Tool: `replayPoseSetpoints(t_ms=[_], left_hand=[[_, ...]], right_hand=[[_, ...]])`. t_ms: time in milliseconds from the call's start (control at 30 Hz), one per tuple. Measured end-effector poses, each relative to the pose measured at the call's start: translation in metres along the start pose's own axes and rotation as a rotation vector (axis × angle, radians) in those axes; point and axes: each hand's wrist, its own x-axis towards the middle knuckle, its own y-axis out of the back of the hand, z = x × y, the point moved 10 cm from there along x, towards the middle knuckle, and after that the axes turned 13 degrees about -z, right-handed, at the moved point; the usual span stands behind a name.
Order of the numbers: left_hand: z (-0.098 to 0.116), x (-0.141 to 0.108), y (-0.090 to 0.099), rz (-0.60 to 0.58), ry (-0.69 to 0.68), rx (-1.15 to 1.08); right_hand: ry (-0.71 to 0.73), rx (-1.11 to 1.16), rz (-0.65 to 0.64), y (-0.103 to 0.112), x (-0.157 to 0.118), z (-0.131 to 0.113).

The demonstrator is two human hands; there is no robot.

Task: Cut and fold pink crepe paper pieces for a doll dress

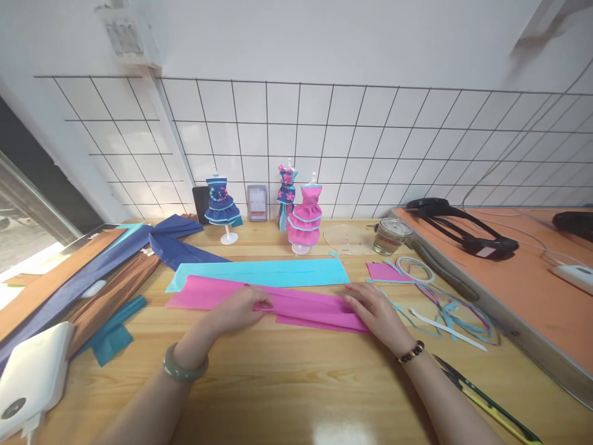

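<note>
A long strip of pink crepe paper (204, 293) lies crosswise on the wooden table, with a fold running along its right half. My left hand (243, 307) has its fingers curled on the strip near the middle, gripping its near edge. At the right end, my right hand (374, 310) holds the folded part between thumb and fingers; the fingertips partly cover the paper. Just behind lies a light blue strip (264, 272), flat and about as long. A smaller pink piece (388, 272) rests beyond my right hand.
Behind stand three small dress forms, in blue (222, 204), mixed colours (286, 191) and pink (304, 219). Scissors (486, 402), thin ribbon scraps (456, 318), a tape roll (416, 270) and a glass jar (391, 237) are on the right. Coloured strips (115, 290) and a power bank (37, 377) lie left.
</note>
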Motion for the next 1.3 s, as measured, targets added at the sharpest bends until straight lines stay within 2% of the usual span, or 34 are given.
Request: replayPoseSetpoints(t_ms=[133,300,433,533,633,767,867,967,1067,1233,1300], left_hand=[[0.008,-0.001,-0.005,-0.068,-0.038,-0.030],[0.014,-0.001,-0.011,-0.135,-0.048,-0.063],[0.012,-0.004,-0.007,-0.118,-0.015,-0.057],[0.003,-0.006,-0.002,-0.070,0.032,-0.065],[-0.005,-0.007,0.012,0.066,0.048,-0.057],[0.000,-0.013,0.033,0.267,-0.014,-0.003],[0.005,-0.017,0.044,0.381,-0.056,0.032],[0.010,-0.018,0.046,0.424,-0.097,0.059],[0.012,-0.012,0.036,0.361,-0.081,0.096],[0.015,0.000,0.006,0.124,-0.044,0.102],[0.017,0.001,-0.004,0.043,-0.040,0.088]], right_hand=[[0.071,-0.070,-0.139,-0.016,0.002,-0.010],[0.092,-0.213,-0.147,-0.025,0.002,-0.018],[0.105,-0.233,-0.136,-0.026,0.003,-0.024],[0.110,-0.211,-0.100,-0.017,0.004,-0.032],[0.088,-0.139,-0.115,-0.011,0.008,-0.037],[0.019,-0.053,-0.116,-0.004,0.014,-0.034],[0.015,-0.024,-0.030,0.007,0.019,-0.032],[0.064,-0.060,0.072,0.019,0.021,-0.034],[0.116,-0.159,0.091,0.020,0.022,-0.034],[0.113,-0.294,-0.108,-0.002,0.017,-0.023],[0.092,-0.317,-0.136,-0.005,0.010,-0.022]])
